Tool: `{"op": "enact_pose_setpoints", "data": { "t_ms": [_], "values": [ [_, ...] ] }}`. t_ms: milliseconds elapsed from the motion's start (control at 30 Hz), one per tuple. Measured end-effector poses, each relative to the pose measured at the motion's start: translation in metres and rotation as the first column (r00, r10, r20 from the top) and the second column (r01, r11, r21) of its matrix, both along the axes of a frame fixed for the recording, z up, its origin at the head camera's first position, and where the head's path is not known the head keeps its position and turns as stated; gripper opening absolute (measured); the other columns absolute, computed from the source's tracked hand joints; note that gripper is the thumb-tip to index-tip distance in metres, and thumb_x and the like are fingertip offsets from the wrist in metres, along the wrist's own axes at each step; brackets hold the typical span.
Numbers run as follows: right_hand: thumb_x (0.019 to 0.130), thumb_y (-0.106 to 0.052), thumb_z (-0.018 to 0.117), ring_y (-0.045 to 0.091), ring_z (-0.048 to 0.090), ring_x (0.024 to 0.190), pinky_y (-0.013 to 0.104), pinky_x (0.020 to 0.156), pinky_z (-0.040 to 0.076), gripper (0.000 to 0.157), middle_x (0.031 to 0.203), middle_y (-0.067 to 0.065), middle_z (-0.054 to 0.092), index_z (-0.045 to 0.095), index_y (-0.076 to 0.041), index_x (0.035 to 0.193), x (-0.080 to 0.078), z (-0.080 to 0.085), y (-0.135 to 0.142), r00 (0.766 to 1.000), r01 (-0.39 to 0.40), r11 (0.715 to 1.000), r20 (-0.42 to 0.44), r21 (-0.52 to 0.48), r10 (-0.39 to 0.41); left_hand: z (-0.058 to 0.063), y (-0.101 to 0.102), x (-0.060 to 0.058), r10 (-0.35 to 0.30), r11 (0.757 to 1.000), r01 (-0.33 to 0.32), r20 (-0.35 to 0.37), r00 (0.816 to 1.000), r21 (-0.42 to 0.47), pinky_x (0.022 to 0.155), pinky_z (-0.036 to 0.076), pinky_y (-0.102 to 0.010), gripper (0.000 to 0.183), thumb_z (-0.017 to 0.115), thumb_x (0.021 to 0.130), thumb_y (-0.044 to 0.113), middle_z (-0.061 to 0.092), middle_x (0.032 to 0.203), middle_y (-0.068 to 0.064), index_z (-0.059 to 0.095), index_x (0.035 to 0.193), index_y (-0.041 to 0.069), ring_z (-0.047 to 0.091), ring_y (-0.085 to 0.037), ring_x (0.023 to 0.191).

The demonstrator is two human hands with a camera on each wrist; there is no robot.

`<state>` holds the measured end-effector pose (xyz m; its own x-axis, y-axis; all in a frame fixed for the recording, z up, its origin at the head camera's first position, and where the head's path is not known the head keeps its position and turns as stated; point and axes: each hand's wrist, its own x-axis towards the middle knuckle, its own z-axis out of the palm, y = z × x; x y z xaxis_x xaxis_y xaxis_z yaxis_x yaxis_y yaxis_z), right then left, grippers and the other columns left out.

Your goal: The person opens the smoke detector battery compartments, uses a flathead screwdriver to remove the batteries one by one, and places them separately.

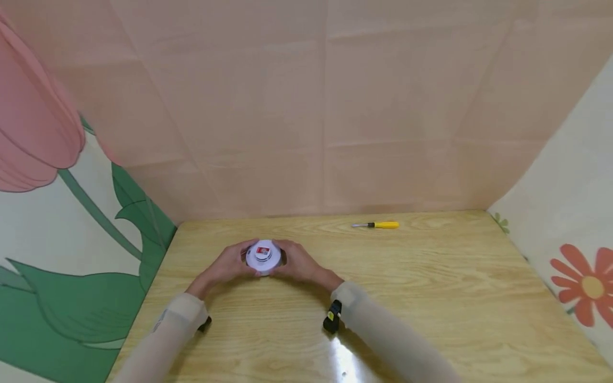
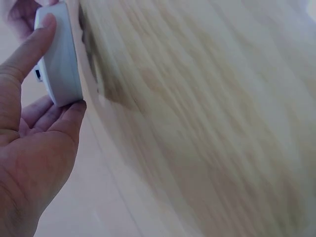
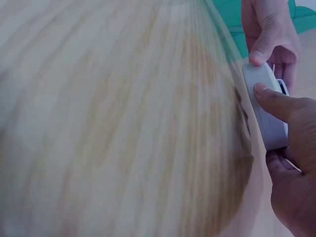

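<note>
A round white smoke detector [image 1: 263,264], with a raised slotted centre and a small red label on top, is held between both hands over the left part of the table. My left hand [image 1: 231,264] grips its left edge, thumb on the near side and fingers around the far side. On the opposite edge, my right hand [image 1: 301,262] grips it the same way. In the left wrist view the detector's smooth side wall [image 2: 61,59] shows between thumb and fingers. The right wrist view has both thumbs pressed on that wall [image 3: 269,118].
A screwdriver [image 1: 385,225] with a yellow handle lies near the table's back edge, right of the hands. The wood-grain table [image 1: 431,298] meets a pinkish cloth backdrop [image 1: 325,133] behind. Flower-patterned panels [image 1: 91,303] stand at both sides.
</note>
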<state>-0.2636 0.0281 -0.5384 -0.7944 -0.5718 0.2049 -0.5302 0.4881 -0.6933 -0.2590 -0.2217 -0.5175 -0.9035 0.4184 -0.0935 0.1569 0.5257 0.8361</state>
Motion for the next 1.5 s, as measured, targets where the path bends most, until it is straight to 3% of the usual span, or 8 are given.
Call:
{"op": "enact_pose_setpoints", "data": {
  "t_ms": [300, 533, 767, 1033, 1500],
  "values": [
    [0.082, -0.021, 0.095, 0.029, 0.06, 0.135, 0.041, 0.117, 0.046, 0.082, 0.145, 0.017, 0.064, 0.054, 0.004, 0.149, -0.008, -0.001, 0.028, 1.0, 0.002, 0.999, -0.024, 0.033, -0.001, 0.002, 0.028, -0.007, -0.051, 0.999, 0.052, -0.044, 0.998, 0.009, 0.116, 0.046, -0.05, 0.098, 0.097, 0.076, 0.013, 0.056, 0.152, -0.024, 0.044, 0.156, -0.007, 0.056, -0.037, 0.138],
    [0.081, -0.022, 0.095, 0.033, 0.058, 0.138, 0.044, 0.118, 0.044, 0.086, 0.148, 0.021, 0.06, 0.052, 0.007, 0.15, -0.007, 0.003, 0.052, 0.999, 0.016, 0.998, -0.032, 0.054, -0.015, 0.002, 0.05, -0.01, -0.079, 0.997, 0.076, -0.108, 0.991, -0.035, 0.113, 0.048, -0.049, 0.096, 0.098, 0.076, 0.016, 0.059, 0.149, -0.022, 0.047, 0.155, -0.006, 0.059, -0.034, 0.135],
    [0.083, -0.023, 0.094, 0.033, 0.058, 0.138, 0.044, 0.117, 0.046, 0.086, 0.149, 0.021, 0.059, 0.05, 0.006, 0.151, -0.009, 0.009, 0.072, 0.999, 0.018, 0.996, -0.037, 0.09, -0.015, 0.004, 0.07, -0.013, -0.066, 0.998, 0.066, -0.08, 0.995, 0.003, 0.118, 0.043, -0.047, 0.098, 0.097, 0.076, 0.012, 0.054, 0.154, -0.022, 0.045, 0.156, -0.005, 0.055, -0.034, 0.14],
    [0.082, -0.024, 0.094, 0.031, 0.059, 0.136, 0.043, 0.114, 0.048, 0.086, 0.149, 0.018, 0.06, 0.052, 0.004, 0.151, -0.01, 0.008, 0.098, 0.999, 0.03, 0.993, -0.048, 0.115, -0.025, 0.005, 0.096, -0.017, -0.101, 0.995, 0.102, -0.098, 0.99, 0.002, 0.121, 0.04, -0.047, 0.097, 0.098, 0.075, 0.013, 0.054, 0.155, -0.022, 0.046, 0.155, -0.005, 0.053, -0.033, 0.142],
    [0.081, -0.021, 0.094, 0.037, 0.058, 0.137, 0.048, 0.116, 0.046, 0.085, 0.15, 0.022, 0.059, 0.052, 0.007, 0.15, -0.006, 0.011, 0.136, 0.997, 0.054, 0.988, -0.062, 0.145, -0.045, 0.004, 0.134, -0.021, -0.187, 0.982, 0.185, -0.177, 0.966, -0.029, 0.113, 0.049, -0.042, 0.092, 0.099, 0.074, 0.013, 0.064, 0.144, -0.019, 0.052, 0.152, -0.003, 0.062, -0.028, 0.131]
  ]
}}
